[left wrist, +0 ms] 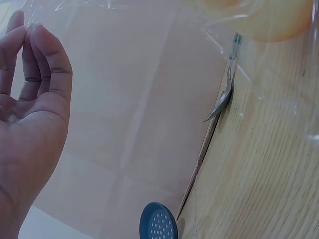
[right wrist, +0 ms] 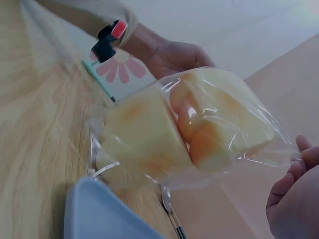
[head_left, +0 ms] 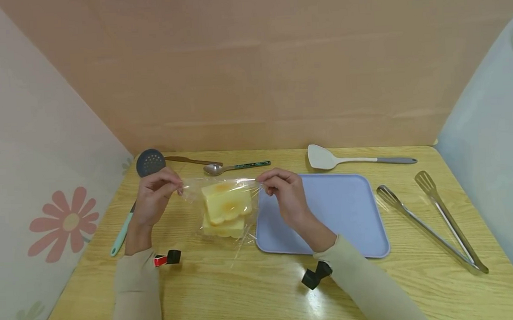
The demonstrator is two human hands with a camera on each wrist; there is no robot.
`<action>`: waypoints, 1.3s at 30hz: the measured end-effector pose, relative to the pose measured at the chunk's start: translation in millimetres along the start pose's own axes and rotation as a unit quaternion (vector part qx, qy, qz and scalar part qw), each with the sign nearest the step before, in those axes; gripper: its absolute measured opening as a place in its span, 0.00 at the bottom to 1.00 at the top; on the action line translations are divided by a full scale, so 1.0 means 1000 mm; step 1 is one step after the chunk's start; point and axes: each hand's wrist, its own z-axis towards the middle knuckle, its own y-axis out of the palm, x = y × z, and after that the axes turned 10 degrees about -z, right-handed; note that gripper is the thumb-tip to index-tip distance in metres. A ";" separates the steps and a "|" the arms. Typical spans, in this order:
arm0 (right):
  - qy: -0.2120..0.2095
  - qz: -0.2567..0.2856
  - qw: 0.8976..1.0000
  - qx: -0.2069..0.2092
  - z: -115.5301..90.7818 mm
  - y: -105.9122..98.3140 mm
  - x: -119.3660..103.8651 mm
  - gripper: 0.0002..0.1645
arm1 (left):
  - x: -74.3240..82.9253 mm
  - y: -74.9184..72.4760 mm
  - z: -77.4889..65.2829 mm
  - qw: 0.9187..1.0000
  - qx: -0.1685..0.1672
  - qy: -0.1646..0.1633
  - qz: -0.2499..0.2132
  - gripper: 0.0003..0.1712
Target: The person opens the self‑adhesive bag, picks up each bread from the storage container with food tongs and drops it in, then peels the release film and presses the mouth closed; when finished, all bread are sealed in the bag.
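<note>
Between my two hands hangs a clear plastic bag point(head_left: 191, 188) holding thick pieces of pale yellow bread point(head_left: 228, 204) with browned patches. My left hand point(head_left: 150, 199) pinches the bag's upper left corner between thumb and fingertips. At the opposite upper corner, my right hand point(head_left: 288, 197) pinches the film the same way. The right wrist view shows two bread pieces point(right wrist: 144, 134) side by side inside the bag, which is tilted and held up near the table. In the left wrist view, the left hand point(left wrist: 37, 99) grips a thin edge of film, and part of the bread point(left wrist: 271, 20) shows at top right.
A light blue tray point(head_left: 342, 208) lies right of the bag, partly under my right hand. Behind are a skimmer point(head_left: 150, 161), a brown knife point(head_left: 191, 160), a spoon point(head_left: 215, 169) and a white turner point(head_left: 321, 157). Metal tongs point(head_left: 439, 237) lie at far right.
</note>
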 end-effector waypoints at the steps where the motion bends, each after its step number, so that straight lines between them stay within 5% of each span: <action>1: -0.017 -0.021 1.000 0.002 -0.001 0.000 0.000 0.13 | 0.000 0.000 0.000 1.000 0.001 0.003 0.002 0.17; 9: -0.129 -0.115 0.985 0.004 -0.003 -0.001 0.002 0.11 | 0.002 0.006 0.003 0.999 0.009 0.025 0.036 0.20; 13: -0.150 -0.138 0.979 0.004 -0.003 -0.003 0.004 0.07 | 0.005 0.008 0.003 0.994 0.023 0.032 0.097 0.12; 16: -0.138 -0.174 0.975 0.009 -0.003 -0.004 0.005 0.05 | 0.008 0.008 0.001 0.986 0.046 0.023 0.160 0.06; 23: -0.087 -0.220 0.972 0.003 -0.002 -0.008 -0.005 0.21 | 0.017 0.006 -0.001 0.970 0.090 -0.042 0.222 0.20; 30: -0.055 -0.256 0.964 -0.052 0.000 -0.016 -0.012 0.13 | 0.021 0.005 -0.002 0.930 0.136 -0.123 0.319 0.12; 33: -0.051 -0.269 0.960 -0.059 0.001 -0.018 -0.012 0.10 | 0.020 0.004 -0.001 0.926 0.125 -0.125 0.335 0.06; 39: -0.068 -0.312 0.945 -0.063 0.001 -0.015 -0.012 0.07 | 0.015 0.005 0.000 0.935 0.086 -0.135 0.317 0.05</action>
